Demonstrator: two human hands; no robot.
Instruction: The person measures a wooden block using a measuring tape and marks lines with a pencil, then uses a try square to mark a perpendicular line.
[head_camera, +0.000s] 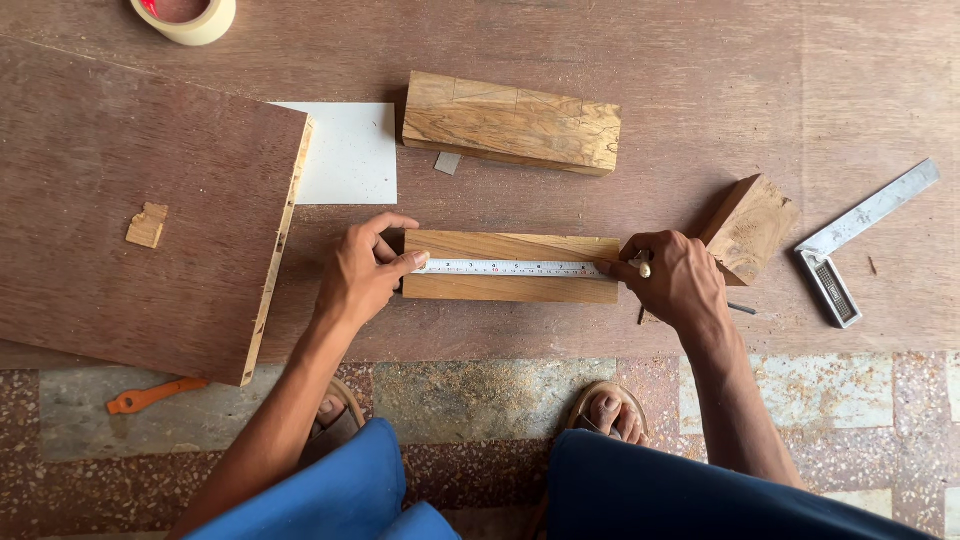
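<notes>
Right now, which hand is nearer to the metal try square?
Right. The right hand is at the right end of the wood block, beside the try square but apart from it. The left hand is at the block's far left end.

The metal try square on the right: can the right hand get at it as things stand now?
Probably yes. The metal try square lies uncovered beyond the angled wooden offcut, but the right hand is busy pinning the measuring tape on the wooden block.
</notes>
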